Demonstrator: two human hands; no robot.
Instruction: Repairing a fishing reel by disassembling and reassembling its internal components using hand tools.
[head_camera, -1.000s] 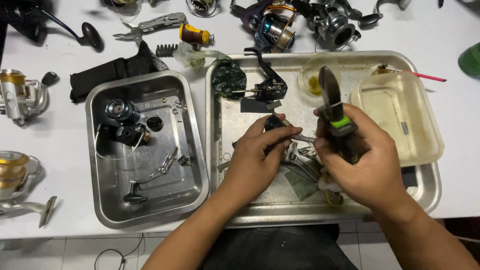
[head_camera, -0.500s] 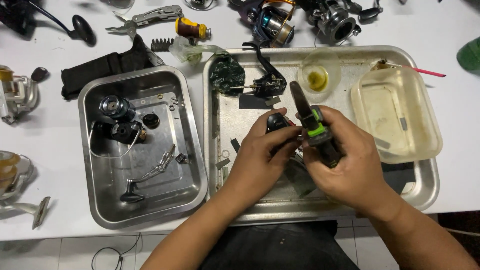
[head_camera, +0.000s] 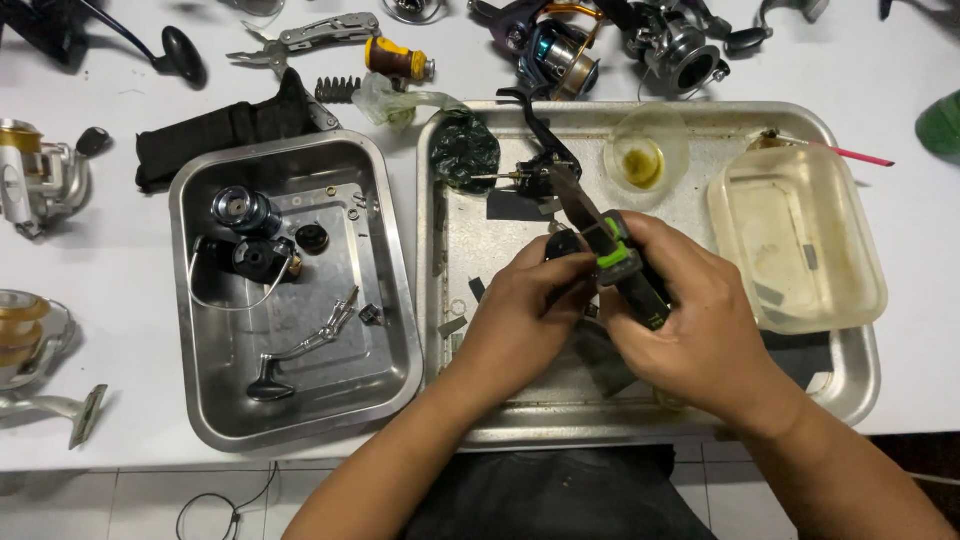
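beside the hands: steel tray (head_camera: 300, 420), plastic tub (head_camera: 800, 240).

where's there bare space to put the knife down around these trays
Bare white table lies left of the small tray, between the two reels. The large tray's floor is free near its left wall. The table's top edge is crowded with reels and pliers.

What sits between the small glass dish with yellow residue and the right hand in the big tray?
In the head view, only the knife blade: it rises from the right hand toward the glass dish, over bare large tray floor.
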